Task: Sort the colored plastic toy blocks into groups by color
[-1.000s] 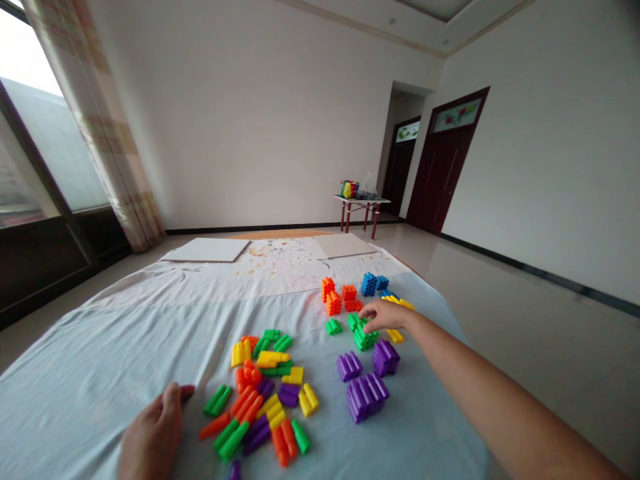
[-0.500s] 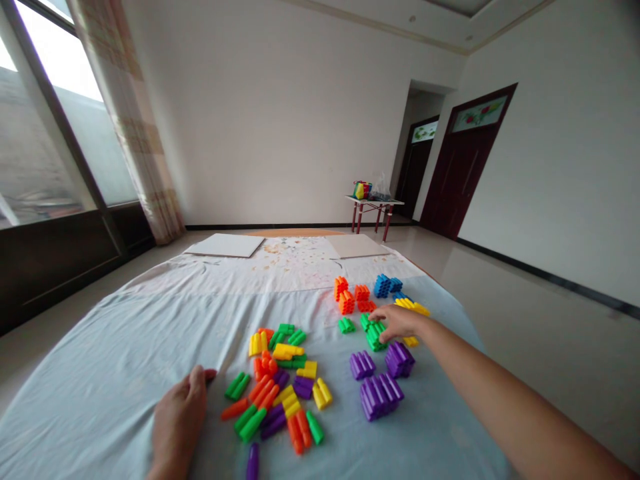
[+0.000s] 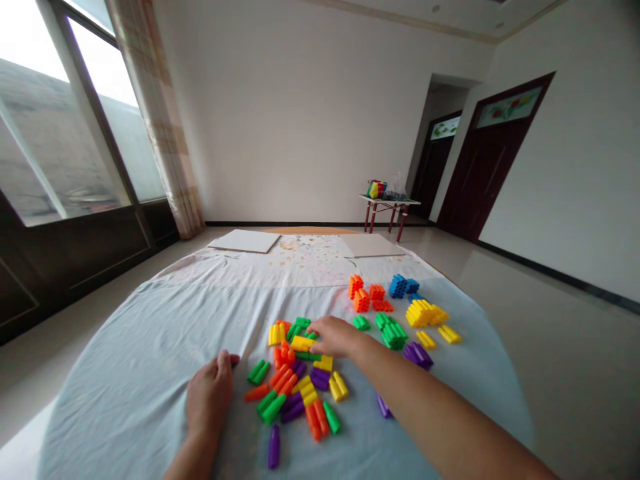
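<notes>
Right hand (image 3: 336, 337), just moved from the sorted blocks (image 3: 395, 330) to the mixed pile (image 3: 295, 383), half open beside a yellow block (image 3: 302, 343); left hand (image 3: 210, 393) open on the sheet (image 3: 125, 380).

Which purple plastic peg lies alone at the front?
The long purple peg below the mixed pile; other purple pieces sit in the pile, in a bunch, or by the right forearm.

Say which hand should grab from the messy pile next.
Probably the right hand: it is over the pile, at a yellow block. The left hand rests beside it on the cloth.
</notes>
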